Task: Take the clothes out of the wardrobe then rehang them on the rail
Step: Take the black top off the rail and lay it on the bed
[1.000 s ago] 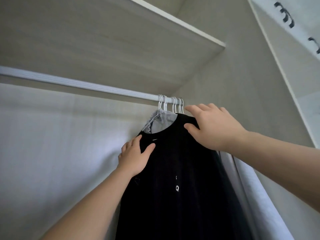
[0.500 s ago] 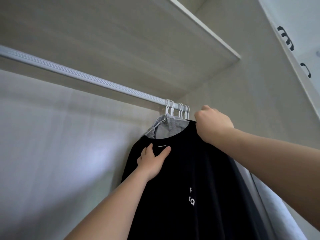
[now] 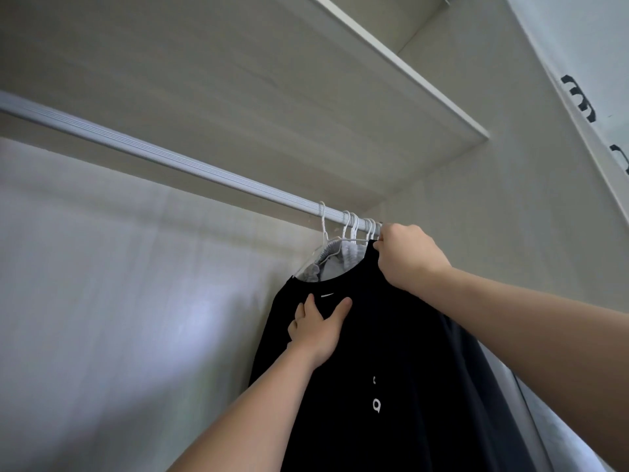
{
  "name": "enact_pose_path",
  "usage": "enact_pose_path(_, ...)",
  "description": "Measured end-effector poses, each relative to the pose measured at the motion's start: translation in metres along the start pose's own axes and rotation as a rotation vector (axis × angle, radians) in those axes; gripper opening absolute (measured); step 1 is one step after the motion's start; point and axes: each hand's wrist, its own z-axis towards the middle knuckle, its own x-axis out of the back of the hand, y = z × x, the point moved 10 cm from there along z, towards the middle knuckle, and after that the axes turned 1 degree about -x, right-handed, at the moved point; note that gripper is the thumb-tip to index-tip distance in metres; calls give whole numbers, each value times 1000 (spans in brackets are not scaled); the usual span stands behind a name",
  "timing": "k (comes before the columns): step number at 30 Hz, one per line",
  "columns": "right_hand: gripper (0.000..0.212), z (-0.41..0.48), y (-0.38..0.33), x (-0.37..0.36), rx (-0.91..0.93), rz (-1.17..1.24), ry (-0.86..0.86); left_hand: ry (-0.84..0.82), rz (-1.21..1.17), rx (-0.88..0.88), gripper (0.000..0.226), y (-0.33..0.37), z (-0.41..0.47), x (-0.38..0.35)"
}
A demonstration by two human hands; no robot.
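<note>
Head view: my left grip [image 3: 318, 330] lies spread flat on the chest of the black shirt [image 3: 391, 352], which hangs at the right end of the rail [image 3: 170, 158]. Beyond, my right grip [image 3: 410, 258], flat a second ago, has curled onto the shirt's shoulder, and one hanger hook [image 3: 321, 216] has slid clear of the bunch; unhooking looks next.

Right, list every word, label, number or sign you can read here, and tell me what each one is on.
Nothing here reads as a full word.
On the black shirt, chest print: two small white marks, the lower one like "a"; not readable as a word.
On the black shirt, just below the collar: a short white dash, perhaps a logo; too small to read.
On the white panel at upper right: black shapes, not legible as text.
</note>
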Motion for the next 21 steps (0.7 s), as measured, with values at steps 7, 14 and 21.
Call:
enact_pose_path(7,20,12,-4,23,40,88,127,129,-12,-110,90,18,1,26)
enact_pose_path(14,21,-32,29,56,149,117,209,369,142,-279,78,35,-23,44)
enact_pose_path(21,18,-96,103,125,139,22,252,518,223,-480,63,90,-65,23)
